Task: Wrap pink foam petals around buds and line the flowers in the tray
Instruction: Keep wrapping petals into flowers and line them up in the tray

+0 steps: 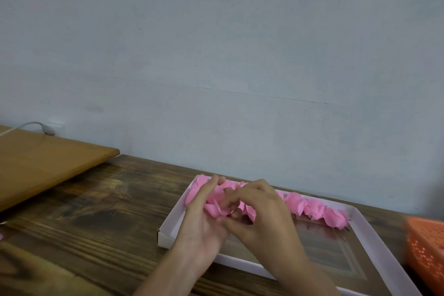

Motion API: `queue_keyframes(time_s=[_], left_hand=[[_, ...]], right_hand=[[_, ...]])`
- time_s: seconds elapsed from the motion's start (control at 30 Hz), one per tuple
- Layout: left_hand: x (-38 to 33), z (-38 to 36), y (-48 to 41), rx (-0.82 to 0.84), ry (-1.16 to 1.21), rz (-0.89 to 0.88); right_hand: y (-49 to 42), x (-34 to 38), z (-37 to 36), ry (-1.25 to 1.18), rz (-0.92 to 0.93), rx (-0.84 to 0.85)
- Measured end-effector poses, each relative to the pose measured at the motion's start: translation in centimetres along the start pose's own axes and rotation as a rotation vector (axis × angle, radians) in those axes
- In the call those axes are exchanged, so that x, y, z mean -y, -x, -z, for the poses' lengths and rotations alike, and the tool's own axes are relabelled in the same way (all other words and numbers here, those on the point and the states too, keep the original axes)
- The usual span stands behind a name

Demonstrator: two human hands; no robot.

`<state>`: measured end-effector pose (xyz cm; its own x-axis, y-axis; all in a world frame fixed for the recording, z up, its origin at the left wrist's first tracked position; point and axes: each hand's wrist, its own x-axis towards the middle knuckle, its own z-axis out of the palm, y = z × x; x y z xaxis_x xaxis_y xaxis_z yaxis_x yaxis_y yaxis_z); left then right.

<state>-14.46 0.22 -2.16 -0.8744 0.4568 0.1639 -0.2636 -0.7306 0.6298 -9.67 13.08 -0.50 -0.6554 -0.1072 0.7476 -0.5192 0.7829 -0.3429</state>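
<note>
We hold a pink flower (214,208) in left hand (204,222) and right hand (263,214), fingers curled round it, over the tray (169,226). Our hands hide part of the flower row (317,209); an orange basket (428,255) sits just right of the tray.

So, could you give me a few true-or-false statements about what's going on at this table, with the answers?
1. Both the left hand and the right hand hold a pink foam flower. True.
2. The row of flowers lies along the near edge of the tray. False: it runs along the far edge, by the wall.
3. The basket at the right is orange. True.
4. The tray sits on a glass table. False: it sits on a dark wooden table.
</note>
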Motion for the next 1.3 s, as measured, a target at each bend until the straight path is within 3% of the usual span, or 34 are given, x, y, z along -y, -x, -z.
queue_keyframes(time_s=[0.17,0.33,0.5,0.63,0.97,1.2,1.3], left_hand=[[-0.1,0.1,-0.1,0.163,0.056,-0.021],[0.2,-0.2,-0.1,0.154,-0.045,-0.067],[0.8,0.0,-0.3,-0.151,-0.137,-0.041],[1.0,0.3,-0.4,-0.305,-0.122,-0.01],[0.4,0.4,-0.2,-0.36,0.048,0.035],[0.3,0.4,-0.6,-0.323,0.026,0.025],[0.1,0.4,-0.5,-0.303,-0.052,0.007]], right_hand=[[0.0,-0.7,-0.3,0.003,0.017,-0.081],[0.0,-0.5,-0.2,0.01,-0.003,-0.069],[0.4,-0.2,-0.7,0.065,-0.029,-0.025],[0.9,0.3,-1.8,0.183,0.047,-0.045],[1.9,0.6,-3.9,0.142,0.174,-0.199],[1.7,0.7,-2.9,0.248,0.179,-0.059],[0.9,1.0,-1.3,0.098,0.127,0.108]])
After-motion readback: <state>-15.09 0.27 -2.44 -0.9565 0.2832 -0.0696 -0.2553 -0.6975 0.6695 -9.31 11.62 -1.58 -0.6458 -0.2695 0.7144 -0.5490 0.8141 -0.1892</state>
